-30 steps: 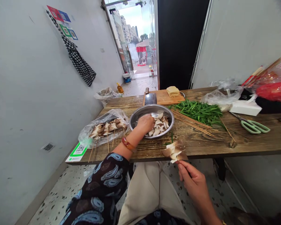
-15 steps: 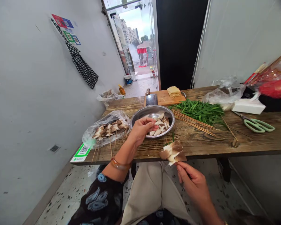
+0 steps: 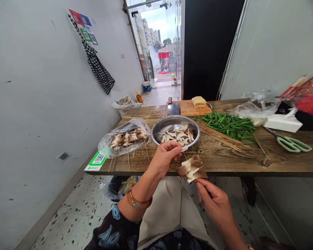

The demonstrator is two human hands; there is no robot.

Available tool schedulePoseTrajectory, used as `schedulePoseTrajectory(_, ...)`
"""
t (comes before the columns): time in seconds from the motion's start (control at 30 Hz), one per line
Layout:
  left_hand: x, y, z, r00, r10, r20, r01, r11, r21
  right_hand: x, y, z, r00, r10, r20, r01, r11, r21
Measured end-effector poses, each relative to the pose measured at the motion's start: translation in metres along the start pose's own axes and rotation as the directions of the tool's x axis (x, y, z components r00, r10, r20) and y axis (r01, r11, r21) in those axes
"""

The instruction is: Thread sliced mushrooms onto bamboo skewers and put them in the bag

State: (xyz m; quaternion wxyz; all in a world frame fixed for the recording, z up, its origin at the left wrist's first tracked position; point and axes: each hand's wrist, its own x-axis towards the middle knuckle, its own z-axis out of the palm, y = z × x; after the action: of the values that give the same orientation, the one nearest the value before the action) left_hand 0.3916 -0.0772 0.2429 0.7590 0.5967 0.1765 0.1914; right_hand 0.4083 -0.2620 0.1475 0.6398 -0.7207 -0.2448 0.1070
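Note:
My left hand (image 3: 168,156) is closed in a pinch on a pale mushroom slice (image 3: 184,148), just in front of the near rim of a steel bowl (image 3: 156,125). Inside that bowl lie more cut mushroom pieces (image 3: 182,133). Below and to the right, my right hand (image 3: 214,198) is shut on the lower end of a skewer of mushrooms (image 3: 192,168), whose brown and white pieces are bunched together near the table's front edge. Several finished mushroom skewers (image 3: 127,137) rest on a clear plastic bag (image 3: 106,140) at the left, their sticks pointing toward me.
Bare skewers (image 3: 221,137) lie beside chopped green leaves (image 3: 229,124) right of the bowl. Behind stand a cutting board (image 3: 187,110), a cleaver (image 3: 174,109) and stacked tofu sheets (image 3: 199,102). Green-handled scissors (image 3: 293,144) and a white tissue box (image 3: 283,123) are at the right of the wooden table (image 3: 224,163).
My left hand has come out of the bowl toward me with a mushroom slice between its fingers. The right hand keeps the skewer in nearly the same place. The view has shifted slightly left.

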Motion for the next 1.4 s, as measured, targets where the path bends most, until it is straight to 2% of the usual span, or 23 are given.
schedulePoseTrajectory(0.3, -0.019, 0.007, -0.01, 0.999, -0.016, 0.034, 0.015, 1.0, 0.027, -0.004, -0.002, 0.002, 0.999, 0.027, 0.028, -0.028, 0.999, 0.023)
schedulePoseTrajectory(0.53, -0.026, 0.007, -0.016, 0.997, 0.081, -0.005, -0.08, 0.986, 0.145, -0.008, -0.002, 0.005, 0.999, 0.025, 0.041, -0.025, 1.0, 0.007)
schedulePoseTrajectory(0.7, -0.029, 0.007, -0.023, 0.994, 0.103, 0.045, -0.111, 0.968, 0.226, -0.009, -0.003, 0.008, 0.998, 0.022, 0.062, -0.022, 1.0, 0.001)
schedulePoseTrajectory(0.87, -0.031, 0.007, -0.032, 0.983, 0.152, 0.107, -0.181, 0.916, 0.359, -0.01, -0.004, 0.01, 0.994, 0.042, 0.101, -0.042, 0.999, 0.0)
schedulePoseTrajectory(1.03, -0.034, 0.009, -0.036, 0.955, 0.253, 0.152, -0.295, 0.796, 0.529, -0.01, -0.005, 0.015, 0.99, 0.062, 0.124, -0.068, 0.997, 0.038)
schedulePoseTrajectory(1.17, -0.038, 0.012, -0.037, 0.939, 0.254, 0.231, -0.342, 0.746, 0.571, -0.008, -0.006, 0.019, 0.987, 0.071, 0.146, -0.081, 0.995, 0.059)
schedulePoseTrajectory(1.27, -0.04, 0.011, -0.04, 0.949, 0.194, 0.248, -0.298, 0.81, 0.505, -0.008, -0.007, 0.021, 0.983, 0.088, 0.164, -0.104, 0.99, 0.095)
schedulePoseTrajectory(1.4, -0.041, 0.001, -0.045, 0.987, 0.034, 0.155, -0.067, 0.975, 0.21, -0.008, -0.008, 0.022, 0.974, 0.129, 0.188, -0.158, 0.976, 0.151)
